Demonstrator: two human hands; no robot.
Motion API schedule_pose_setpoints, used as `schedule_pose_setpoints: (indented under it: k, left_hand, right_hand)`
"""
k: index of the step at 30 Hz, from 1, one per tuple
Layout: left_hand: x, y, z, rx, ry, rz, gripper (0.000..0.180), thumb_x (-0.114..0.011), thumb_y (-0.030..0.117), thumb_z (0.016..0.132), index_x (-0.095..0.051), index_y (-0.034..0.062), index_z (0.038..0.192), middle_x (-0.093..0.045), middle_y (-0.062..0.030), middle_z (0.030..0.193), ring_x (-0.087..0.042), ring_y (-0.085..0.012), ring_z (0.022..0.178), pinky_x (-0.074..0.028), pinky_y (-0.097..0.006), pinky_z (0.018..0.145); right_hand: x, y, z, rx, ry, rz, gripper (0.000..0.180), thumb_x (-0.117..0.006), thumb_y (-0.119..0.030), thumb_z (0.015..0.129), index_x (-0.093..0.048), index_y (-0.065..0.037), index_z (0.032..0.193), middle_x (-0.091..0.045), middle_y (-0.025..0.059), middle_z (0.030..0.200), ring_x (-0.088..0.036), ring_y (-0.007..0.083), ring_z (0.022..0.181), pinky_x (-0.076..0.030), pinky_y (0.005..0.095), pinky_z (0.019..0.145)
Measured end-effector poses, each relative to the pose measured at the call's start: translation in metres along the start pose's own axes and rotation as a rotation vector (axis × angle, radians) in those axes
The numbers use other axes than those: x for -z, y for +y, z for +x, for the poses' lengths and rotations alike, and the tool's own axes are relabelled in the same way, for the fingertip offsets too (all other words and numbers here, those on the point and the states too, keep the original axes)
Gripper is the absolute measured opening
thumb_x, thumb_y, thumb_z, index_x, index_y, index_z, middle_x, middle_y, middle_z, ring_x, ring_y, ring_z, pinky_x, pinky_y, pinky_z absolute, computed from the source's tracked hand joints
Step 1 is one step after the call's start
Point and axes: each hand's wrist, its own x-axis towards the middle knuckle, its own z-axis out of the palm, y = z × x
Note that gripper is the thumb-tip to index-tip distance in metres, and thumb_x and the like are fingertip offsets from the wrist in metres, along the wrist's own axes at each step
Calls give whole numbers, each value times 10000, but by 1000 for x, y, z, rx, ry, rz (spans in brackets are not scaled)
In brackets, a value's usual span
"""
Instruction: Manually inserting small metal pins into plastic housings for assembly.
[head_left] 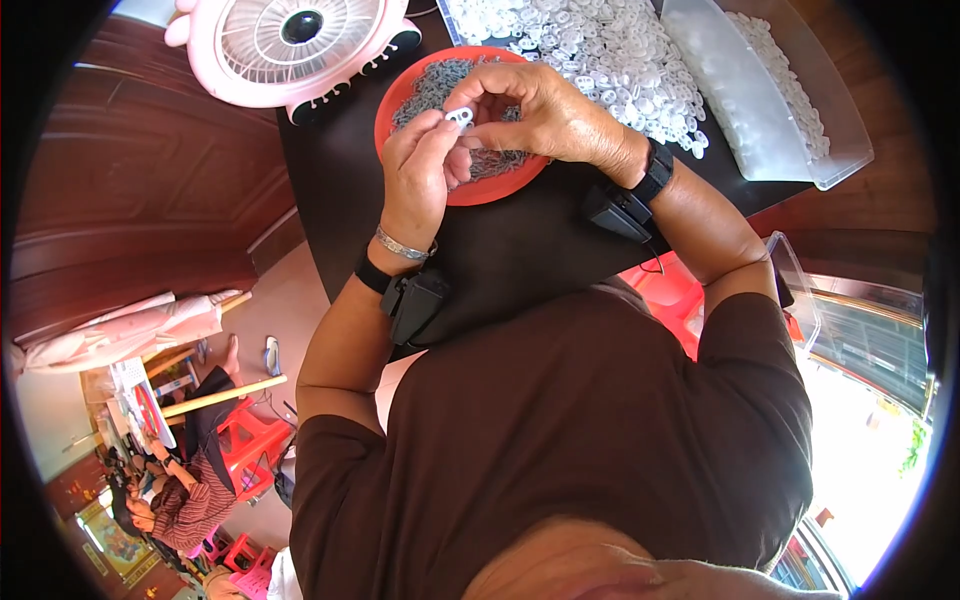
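Showing at eight o'clock was a co-worker in a striped top (200, 510), near a red stool (250, 435). At eleven, a pink fan (260, 88) lay at the far left corner of the black surface (530, 240). Next came the left hand (412, 180), a bracelet (400, 246) at its wrist, its fingers clamped on a small white piece (460, 117) — an oval with holes, held above the red bowl (480, 192) at twelve, which contained many grey pieces (435, 82). Between twelve and one, the right hand (560, 110) curved in with its thumb and forefinger beside the same piece — whether they gripped it, one could not tell. At one o'clock spread a heap of white pieces (630, 60), and at two stood a translucent bin (725, 90) with more inside.
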Motion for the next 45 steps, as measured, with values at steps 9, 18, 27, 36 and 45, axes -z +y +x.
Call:
schedule_pose_setpoints:
  k: [9,18,27,36,45]
  left_hand:
    - [6,-3,3,-34,-59,43,292,-464,239,909,-589,-22,873,-548,-46,654,-513,-109,540,-391,-216,501]
    - [-2,-6,2,-48,18,-103,253,-485,212,915,-600,-7,861,-526,-20,584,-476,-80,491,-351,-200,463]
    - [-3,-7,3,-39,49,-175,245,-487,191,908,-594,-21,851,-539,-37,602,-510,-95,524,-382,-213,493]
    - [-2,-7,2,-146,12,-66,247,-484,178,912,-582,-21,803,-524,-29,598,-496,-84,542,-380,-211,513]
    - [-2,-5,-2,-249,30,-19,245,-483,162,906,-571,-28,780,-540,-31,612,-499,-77,557,-372,-211,522]
  right_hand:
    - [3,2,0,135,-6,-18,240,-693,-69,796,-635,-27,1025,-646,44,892,-609,136,848,-490,272,765]
    - [-1,3,0,222,60,-235,287,-708,-99,771,-638,-37,1042,-652,84,924,-630,201,849,-497,295,768]
    - [-7,0,-1,308,109,-371,310,-714,-116,756,-629,-39,1044,-659,87,903,-656,235,826,-526,304,723]
    - [-7,-6,-3,237,114,-324,289,-721,-100,744,-642,-59,1019,-671,70,882,-663,230,803,-529,297,713]
    - [-9,-11,-4,287,163,-265,322,-756,-113,707,-653,-71,1009,-672,65,875,-660,216,816,-525,291,721]
